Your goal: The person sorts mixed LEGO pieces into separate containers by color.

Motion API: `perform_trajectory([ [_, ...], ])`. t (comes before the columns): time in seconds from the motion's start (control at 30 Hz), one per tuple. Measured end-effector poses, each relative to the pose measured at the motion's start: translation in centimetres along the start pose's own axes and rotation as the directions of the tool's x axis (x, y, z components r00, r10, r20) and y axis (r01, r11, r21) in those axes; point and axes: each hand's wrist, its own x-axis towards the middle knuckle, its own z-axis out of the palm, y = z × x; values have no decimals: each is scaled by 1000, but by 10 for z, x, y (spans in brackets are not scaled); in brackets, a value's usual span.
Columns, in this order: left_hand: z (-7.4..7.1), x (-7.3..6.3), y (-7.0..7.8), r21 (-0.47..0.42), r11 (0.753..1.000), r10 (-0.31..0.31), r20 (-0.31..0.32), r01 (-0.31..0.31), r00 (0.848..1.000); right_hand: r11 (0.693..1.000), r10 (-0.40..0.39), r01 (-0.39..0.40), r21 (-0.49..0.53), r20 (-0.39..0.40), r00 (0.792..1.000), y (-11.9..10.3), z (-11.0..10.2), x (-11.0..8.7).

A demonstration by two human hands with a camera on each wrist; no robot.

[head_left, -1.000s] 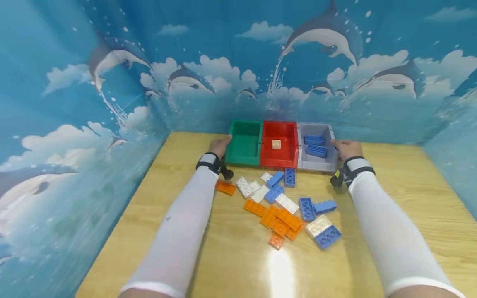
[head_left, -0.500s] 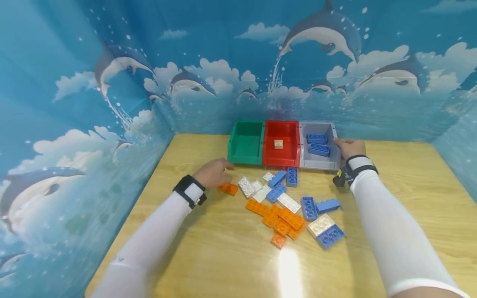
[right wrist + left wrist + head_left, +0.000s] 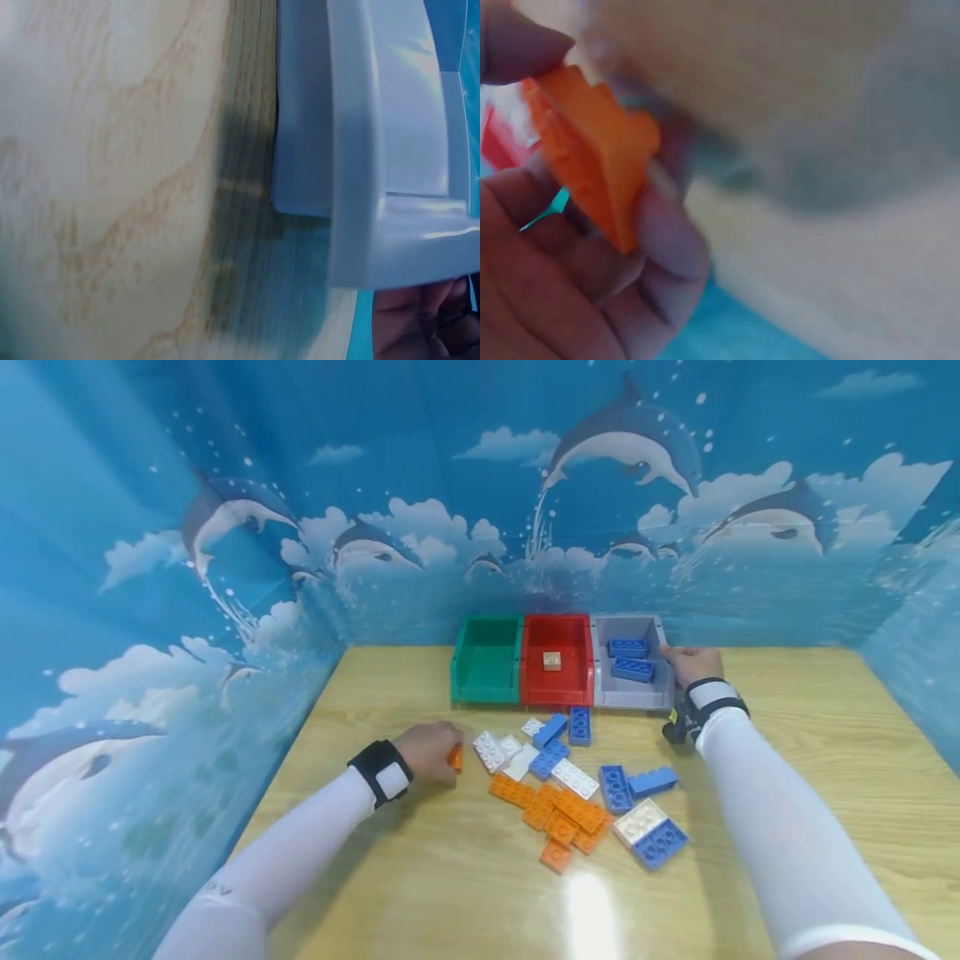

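Note:
Left of the scattered pieces, my left hand (image 3: 427, 752) holds an orange toy brick (image 3: 604, 135). In the left wrist view, thumb and fingers pinch the studded brick, which is tilted off the table surface. My right hand (image 3: 696, 666) grips the right side wall of the grey bin (image 3: 632, 695), and the right wrist view shows its fingers partly hidden behind the grey wall (image 3: 356, 150). Two blue bricks (image 3: 632, 669) lie inside that bin. Beside it are a red bin (image 3: 536, 689) with one cream brick (image 3: 552, 661) and a green bin (image 3: 486, 664) with nothing in it.
In front of the bins lie several white bricks (image 3: 574, 778), several blue bricks (image 3: 616, 789) and an overlapping cluster of orange bricks (image 3: 561, 828) on the wooden table (image 3: 465, 893). A dolphin-printed curtain (image 3: 420, 585) stands behind the bins and along the left side.
My left hand has let go of the green bin's side, come down towards me and picked up the orange brick. The right hand stays on the grey bin.

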Motion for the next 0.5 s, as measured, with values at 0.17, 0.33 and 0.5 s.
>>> perform_trajectory([
  [0.17,-39,23,-1,-18,1000,-8,-84,6,996,1000,2,-2,-5,-5,1000,-1,-1,-1],
  [0.33,-80,75,7,-1,999,-50,-247,51,968,1000,-3,3,-6,-24,1000,-2,1,-3],
  [0.5,-85,124,8,-114,970,-230,-154,214,961,999,-32,30,-26,-48,998,0,4,-6],
])
